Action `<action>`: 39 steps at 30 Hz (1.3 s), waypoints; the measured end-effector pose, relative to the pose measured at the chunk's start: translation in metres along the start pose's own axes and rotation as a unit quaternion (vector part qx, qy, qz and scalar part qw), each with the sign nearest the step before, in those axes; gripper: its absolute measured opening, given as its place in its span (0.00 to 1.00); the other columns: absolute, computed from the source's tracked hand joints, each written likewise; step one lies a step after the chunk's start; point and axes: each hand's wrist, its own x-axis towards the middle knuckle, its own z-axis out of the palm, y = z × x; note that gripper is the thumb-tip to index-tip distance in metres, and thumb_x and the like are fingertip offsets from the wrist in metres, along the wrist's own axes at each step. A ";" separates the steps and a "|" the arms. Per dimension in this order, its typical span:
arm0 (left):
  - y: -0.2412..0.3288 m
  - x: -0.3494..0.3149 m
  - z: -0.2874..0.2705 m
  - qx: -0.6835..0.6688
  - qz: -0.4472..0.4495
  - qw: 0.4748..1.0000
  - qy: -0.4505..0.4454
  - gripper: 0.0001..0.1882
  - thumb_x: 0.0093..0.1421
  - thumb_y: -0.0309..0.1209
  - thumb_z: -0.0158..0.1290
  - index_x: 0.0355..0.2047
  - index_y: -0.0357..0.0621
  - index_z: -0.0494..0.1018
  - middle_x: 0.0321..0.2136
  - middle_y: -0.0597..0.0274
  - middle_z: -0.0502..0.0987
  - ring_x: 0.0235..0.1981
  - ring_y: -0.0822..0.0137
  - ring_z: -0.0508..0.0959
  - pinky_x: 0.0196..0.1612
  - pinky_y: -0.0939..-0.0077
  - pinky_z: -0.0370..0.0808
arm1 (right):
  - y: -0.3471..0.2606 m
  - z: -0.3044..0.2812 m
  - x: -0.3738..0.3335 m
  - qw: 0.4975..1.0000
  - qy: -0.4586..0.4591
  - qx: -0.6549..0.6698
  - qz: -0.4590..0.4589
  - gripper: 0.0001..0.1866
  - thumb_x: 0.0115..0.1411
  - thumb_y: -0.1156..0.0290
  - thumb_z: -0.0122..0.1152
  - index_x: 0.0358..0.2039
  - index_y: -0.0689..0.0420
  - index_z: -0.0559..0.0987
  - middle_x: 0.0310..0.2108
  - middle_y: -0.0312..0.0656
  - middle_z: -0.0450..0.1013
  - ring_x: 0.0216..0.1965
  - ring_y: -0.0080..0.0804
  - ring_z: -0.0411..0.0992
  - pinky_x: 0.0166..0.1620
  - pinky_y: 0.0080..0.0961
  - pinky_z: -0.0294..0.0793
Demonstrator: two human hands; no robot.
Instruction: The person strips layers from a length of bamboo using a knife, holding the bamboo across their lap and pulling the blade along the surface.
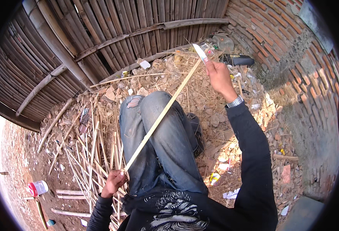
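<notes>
Pale strip (162, 115) between both hands (113, 183) (218, 78)

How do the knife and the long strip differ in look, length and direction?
The knife shows a shiny, pale blade with a pointed tip; the strip is dull yellowish. The knife's visible part is far shorter than the strip. In the picture, the blade points up and left, while the strip slants up and right from the left hand. Both are slender and hand-held, the knife in the right hand.
</notes>
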 end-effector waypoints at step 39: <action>0.003 -0.001 0.008 -0.097 -0.038 0.994 -0.034 0.27 0.71 0.46 0.50 0.18 0.44 0.63 0.14 0.72 0.57 0.14 0.76 0.54 0.20 0.77 0.50 | -0.017 0.050 -0.078 0.977 -0.162 0.071 -0.119 0.31 0.75 0.51 0.46 0.19 0.59 0.72 0.11 0.39 0.63 0.13 0.28 0.60 0.23 0.32 0.63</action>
